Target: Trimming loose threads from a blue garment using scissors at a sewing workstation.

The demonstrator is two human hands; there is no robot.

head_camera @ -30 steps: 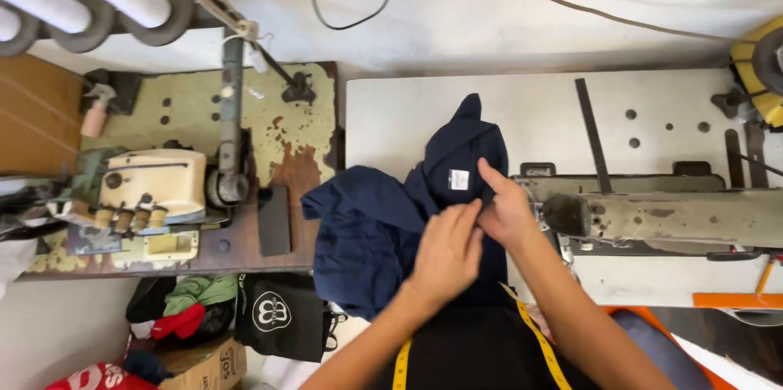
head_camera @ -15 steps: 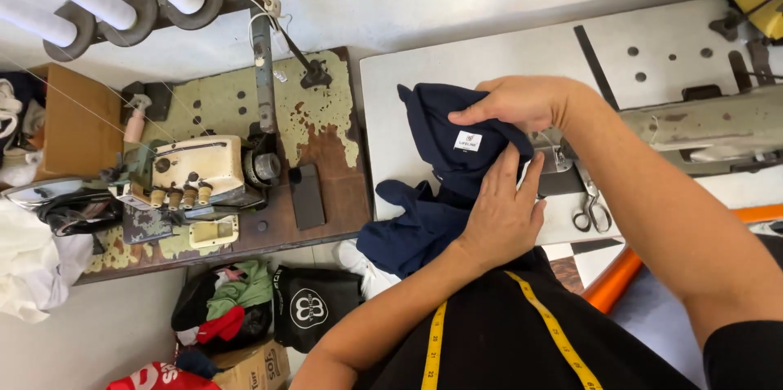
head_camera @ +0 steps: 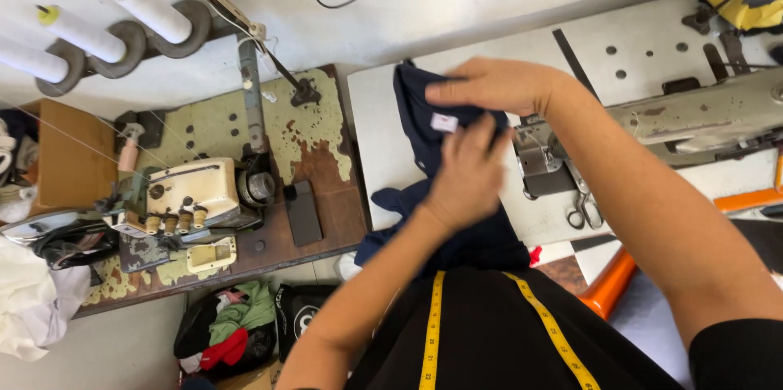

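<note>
A navy blue garment with a small white label lies bunched on the white sewing table, part of it hanging over the front edge. My left hand presses down on its middle, fingers closed over the cloth. My right hand reaches across from the right and pinches the upper fold just above the label. Both hands overlap on the cloth, just left of the grey sewing machine.
Scissors lie by the machine's base. An overlock machine stands on a worn wooden table at left, with white thread cones behind. A yellow tape measure hangs around my neck. Bags and clothes sit on the floor.
My view has shifted right and nearer. My right hand moved up and left over the garment's top fold; my left hand slid up toward the label. The cloth is more bunched.
</note>
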